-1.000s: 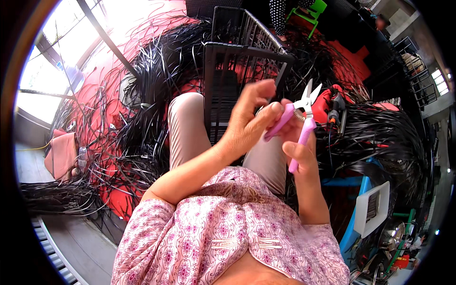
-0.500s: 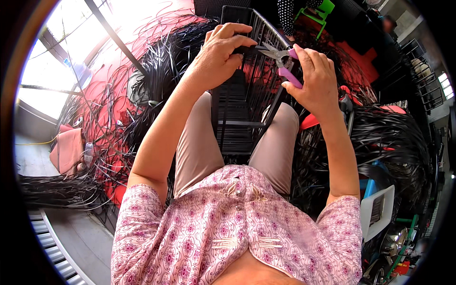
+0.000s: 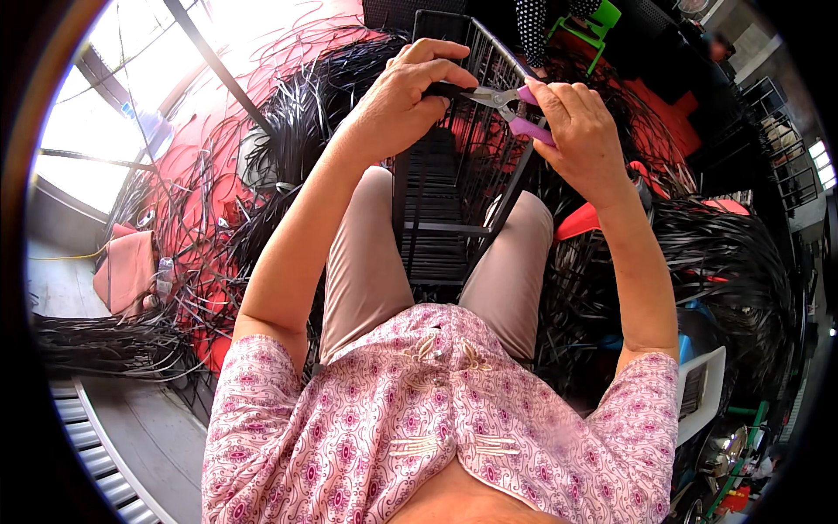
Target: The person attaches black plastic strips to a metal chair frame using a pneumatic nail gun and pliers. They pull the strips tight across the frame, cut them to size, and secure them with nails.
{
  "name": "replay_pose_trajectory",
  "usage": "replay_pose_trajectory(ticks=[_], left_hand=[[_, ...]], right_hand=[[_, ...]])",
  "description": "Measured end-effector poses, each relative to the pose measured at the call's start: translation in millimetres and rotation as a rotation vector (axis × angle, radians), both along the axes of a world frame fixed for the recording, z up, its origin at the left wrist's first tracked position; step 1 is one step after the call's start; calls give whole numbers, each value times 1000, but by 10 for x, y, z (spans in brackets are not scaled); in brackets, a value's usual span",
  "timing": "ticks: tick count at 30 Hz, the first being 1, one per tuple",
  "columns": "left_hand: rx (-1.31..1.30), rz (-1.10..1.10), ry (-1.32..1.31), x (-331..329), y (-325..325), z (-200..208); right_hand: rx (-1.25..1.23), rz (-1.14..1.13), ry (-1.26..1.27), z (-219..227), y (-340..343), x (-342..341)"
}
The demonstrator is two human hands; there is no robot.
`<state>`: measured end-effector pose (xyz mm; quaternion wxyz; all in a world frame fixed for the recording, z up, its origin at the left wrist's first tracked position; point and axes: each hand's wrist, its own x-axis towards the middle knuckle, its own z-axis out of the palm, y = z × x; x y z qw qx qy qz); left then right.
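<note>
Between my knees stands a black frame (image 3: 447, 229) with thin bars and black strips woven across part of it. My right hand (image 3: 578, 127) is closed round the purple handles of a pair of snips (image 3: 504, 101), whose metal blades point left. Close to the blade tips, at the frame's top, my left hand (image 3: 410, 92) pinches the end of a black strip (image 3: 451, 89) between thumb and fingers. The blades look nearly closed at the strip; whether they touch it I cannot make out.
Heaps of black strips (image 3: 319, 96) lie on the red floor covering (image 3: 205, 140) to the left, and more strips (image 3: 724, 249) are piled at right. A white-rimmed bin (image 3: 705, 393) stands by my right elbow. Beyond are a green chair (image 3: 590, 28) and a person's dotted trouser leg (image 3: 530, 31).
My right hand has moved slightly, and the snips' blades, spread apart before, are now nearly together and up against the strip by my left hand. The left hand has barely moved.
</note>
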<state>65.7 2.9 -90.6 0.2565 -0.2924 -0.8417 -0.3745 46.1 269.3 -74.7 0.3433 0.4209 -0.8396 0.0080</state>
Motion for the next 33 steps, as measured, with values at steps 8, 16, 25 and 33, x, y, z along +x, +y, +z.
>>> replay_pose_trajectory(ticks=[8, 16, 25, 33], left_hand=[[103, -25, 2, -18, 25, 19], [60, 22, 43, -14, 44, -12], [460, -65, -437, 55, 97, 32], [810, -203, -390, 1, 151, -14]], right_hand=[[4, 58, 44, -2, 39, -58], [32, 73, 77, -9, 70, -103], [89, 53, 121, 32, 69, -79], [73, -48, 104, 82, 185, -36]])
